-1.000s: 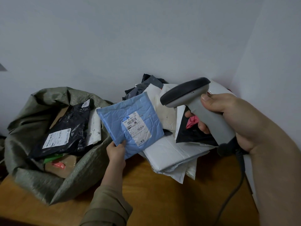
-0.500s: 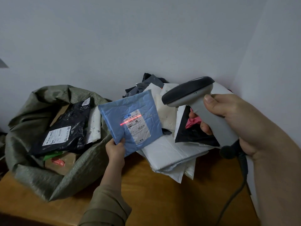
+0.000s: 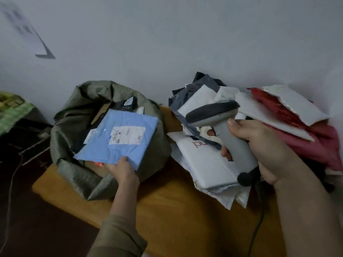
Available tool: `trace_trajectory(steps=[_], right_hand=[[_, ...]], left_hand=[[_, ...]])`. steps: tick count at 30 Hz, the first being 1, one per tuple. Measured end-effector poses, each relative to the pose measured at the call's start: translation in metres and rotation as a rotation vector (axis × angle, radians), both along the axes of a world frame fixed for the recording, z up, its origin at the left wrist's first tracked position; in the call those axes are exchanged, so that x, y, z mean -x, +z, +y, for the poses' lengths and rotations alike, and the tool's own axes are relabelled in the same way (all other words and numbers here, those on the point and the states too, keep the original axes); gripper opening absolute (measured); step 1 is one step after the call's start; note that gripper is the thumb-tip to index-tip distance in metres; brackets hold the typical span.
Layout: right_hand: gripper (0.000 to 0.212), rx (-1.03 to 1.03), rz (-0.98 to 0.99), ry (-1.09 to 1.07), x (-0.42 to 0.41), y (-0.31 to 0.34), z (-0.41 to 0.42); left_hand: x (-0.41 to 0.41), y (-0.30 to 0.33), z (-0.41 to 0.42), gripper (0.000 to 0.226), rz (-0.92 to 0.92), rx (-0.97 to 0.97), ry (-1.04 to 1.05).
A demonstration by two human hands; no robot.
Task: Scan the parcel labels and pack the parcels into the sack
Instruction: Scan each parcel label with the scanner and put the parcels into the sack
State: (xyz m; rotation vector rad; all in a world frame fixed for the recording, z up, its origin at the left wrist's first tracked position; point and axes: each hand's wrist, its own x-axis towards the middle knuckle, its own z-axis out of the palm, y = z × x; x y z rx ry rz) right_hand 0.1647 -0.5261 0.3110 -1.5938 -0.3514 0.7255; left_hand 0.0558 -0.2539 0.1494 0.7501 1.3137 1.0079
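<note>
My left hand (image 3: 124, 170) pinches the near edge of a blue padded parcel (image 3: 118, 140) with a white label, held flat over the mouth of the olive-green woven sack (image 3: 74, 115). Inside the sack a black parcel (image 3: 128, 104) and a brown box edge show behind the blue one. My right hand (image 3: 259, 149) grips a grey handheld barcode scanner (image 3: 219, 117) by its handle, its dark head pointing left above the pile of white, grey and black parcels (image 3: 209, 164). No red scan line shows.
The sack and pile sit on a wooden table (image 3: 167, 204) against a pale wall. Red and silver mailers (image 3: 289, 112) lie at the right. The scanner's black cable (image 3: 256, 230) hangs off the front right. At the left, dark floor clutter and a green cloth (image 3: 13, 110).
My left hand has carried the blue parcel left, from in front of the scanner to over the sack's mouth, now lying flat. The red scan line is gone. The view has swung left.
</note>
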Motion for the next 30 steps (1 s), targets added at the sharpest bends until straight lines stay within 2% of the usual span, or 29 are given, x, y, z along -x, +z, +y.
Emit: trace_trajectory(steps=[6,10,13,14,16,17,19,26,30], right_hand=[[0.033,0.017,-0.015,-0.005,0.025,0.0,0.059],[0.036,-0.004,-0.012,-0.026,0.047,0.0,0.111],[0.036,-0.025,0.008,-0.04,0.061,0.001,0.143],[0.035,-0.03,0.014,-0.053,0.065,0.001,0.15],[0.035,-0.018,0.018,-0.081,0.07,0.001,0.16],[0.035,-0.007,0.017,-0.097,0.071,0.0,0.163],[0.035,0.012,0.008,-0.145,0.07,-0.003,0.171],[0.022,0.057,-0.04,-0.446,0.057,-0.008,0.185],[0.026,0.012,-0.012,-0.621,0.047,-0.014,0.17]], left_hand=[[0.009,0.009,0.058,0.076,0.004,0.043,0.06],[0.013,0.017,0.118,0.086,0.014,0.086,-0.042],[0.012,0.026,0.165,0.084,-0.039,0.096,-0.166],[0.008,0.028,0.18,0.086,-0.011,0.123,-0.185],[0.003,0.034,0.201,0.091,0.326,0.176,-0.233],[0.002,0.035,0.207,0.09,0.488,0.129,-0.241],[0.002,0.034,0.208,0.082,0.609,0.01,-0.259],[-0.012,0.027,0.189,0.06,0.588,-0.349,-0.245],[-0.028,0.041,0.176,0.051,0.616,-0.527,-0.272]])
